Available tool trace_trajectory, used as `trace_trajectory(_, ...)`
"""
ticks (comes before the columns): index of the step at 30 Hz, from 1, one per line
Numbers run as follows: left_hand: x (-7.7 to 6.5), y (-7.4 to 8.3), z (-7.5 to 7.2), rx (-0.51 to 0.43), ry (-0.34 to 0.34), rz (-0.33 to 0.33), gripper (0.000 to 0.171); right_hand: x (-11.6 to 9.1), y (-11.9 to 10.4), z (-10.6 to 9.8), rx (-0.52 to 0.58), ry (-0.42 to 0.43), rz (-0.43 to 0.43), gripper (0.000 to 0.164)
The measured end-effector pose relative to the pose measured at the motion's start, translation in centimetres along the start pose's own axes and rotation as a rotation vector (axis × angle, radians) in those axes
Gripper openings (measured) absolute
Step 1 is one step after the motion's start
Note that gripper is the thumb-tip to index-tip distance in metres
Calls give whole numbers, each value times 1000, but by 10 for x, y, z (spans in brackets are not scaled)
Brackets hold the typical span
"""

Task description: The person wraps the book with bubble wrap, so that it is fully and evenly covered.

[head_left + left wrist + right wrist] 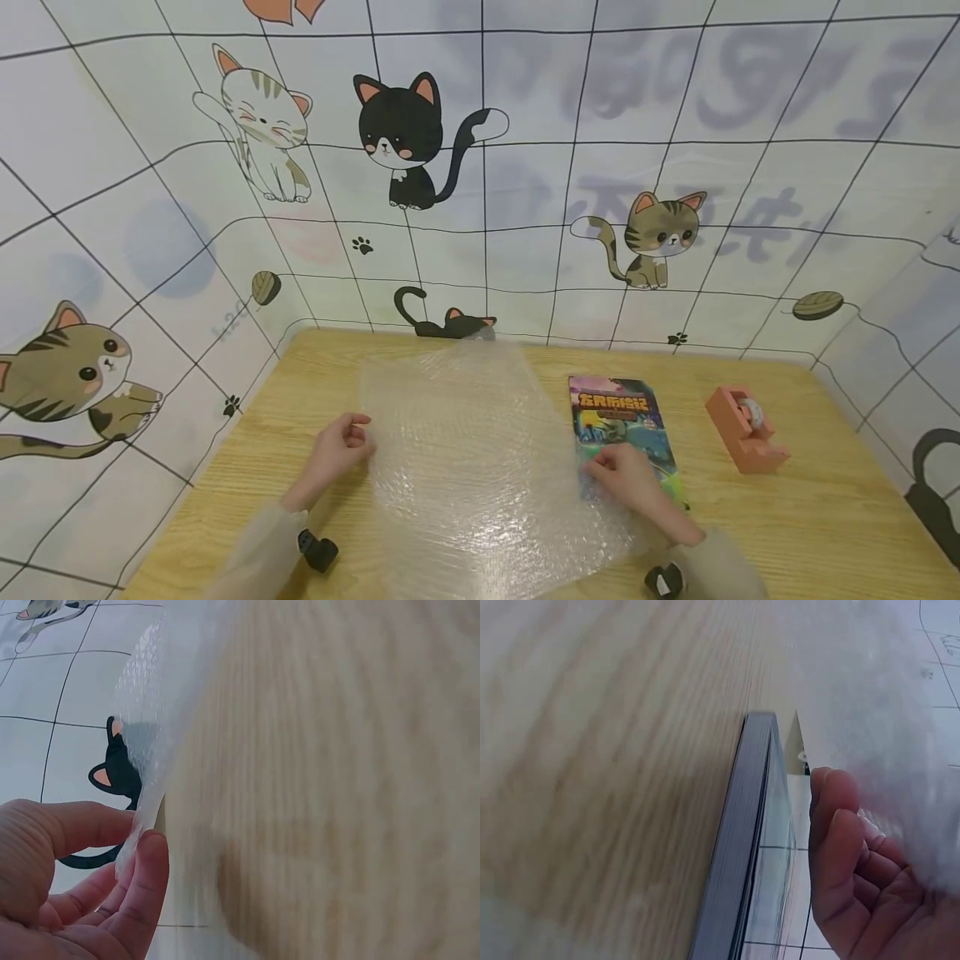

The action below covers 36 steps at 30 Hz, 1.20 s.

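A clear sheet of bubble wrap [472,450] spreads between the two hands over the wooden table. My left hand [341,450] pinches its left edge; in the left wrist view the thumb and fingers [154,862] close on the thin, raised plastic. My right hand [626,479] grips the right edge above a book [618,412] with a colourful cover. From the right wrist, bubble wrap [877,712] hides the thumb, while curled fingers [836,847] show beneath it. The book's page edges [739,825] stand beside that hand, and the sheet overlaps the cover's lower left in the head view.
An orange tape dispenser [742,429] with a roll of tape stands right of the book. The wooden table [795,533] meets a cat-printed cloth backdrop [540,183] at the back and sides. At the far right edge hangs a dark printed shape [933,500].
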<state>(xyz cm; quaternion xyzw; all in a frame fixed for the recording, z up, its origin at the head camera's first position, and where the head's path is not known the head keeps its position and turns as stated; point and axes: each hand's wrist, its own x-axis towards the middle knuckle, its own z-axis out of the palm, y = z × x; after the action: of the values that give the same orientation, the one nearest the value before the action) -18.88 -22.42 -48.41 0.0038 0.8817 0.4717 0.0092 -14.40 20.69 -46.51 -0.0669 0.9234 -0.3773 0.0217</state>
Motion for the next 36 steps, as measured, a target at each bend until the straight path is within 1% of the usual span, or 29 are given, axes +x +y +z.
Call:
trace_trajectory(2, -6, 1, 2, -14, -4, -19, 37, 3, 3, -2, -17, 28, -29, 18)
trace_trajectory(5, -15, 2, 5, -22, -6, -48, 36, 7, 6, -6, -41, 42, -35, 17)
trace_trajectory(10, -28, 4, 9, -33, 0, -85, 36, 12, 9, -10, -61, 21, -10, 16)
trace_trajectory(12, -34, 6, 11, -29, 8, -87, 36, 14, 11, -11, -63, 15, -12, 17)
trace_trajectory(15, -42, 10, 14, -5, 20, -78, 37, 17, 12, -13, -61, 11, -11, 18)
trace_trajectory(19, -50, 15, 17, 32, 33, -57, 36, 19, 13, -16, -93, 19, -10, 16)
trace_trajectory(26, -60, 18, 24, 32, 49, -37, 33, 24, 14, -20, -154, 53, -39, 17)
trace_trajectory(30, -63, 19, 26, 35, 50, -18, 32, 24, 14, -23, -160, 67, -57, 16)
trace_trajectory(33, -63, 20, 25, 49, 47, 9, 28, 24, 15, -24, -143, 80, -70, 16)
trace_trajectory(36, -61, 23, 20, 104, 37, 30, 21, 26, 17, -26, -133, 112, -100, 15)
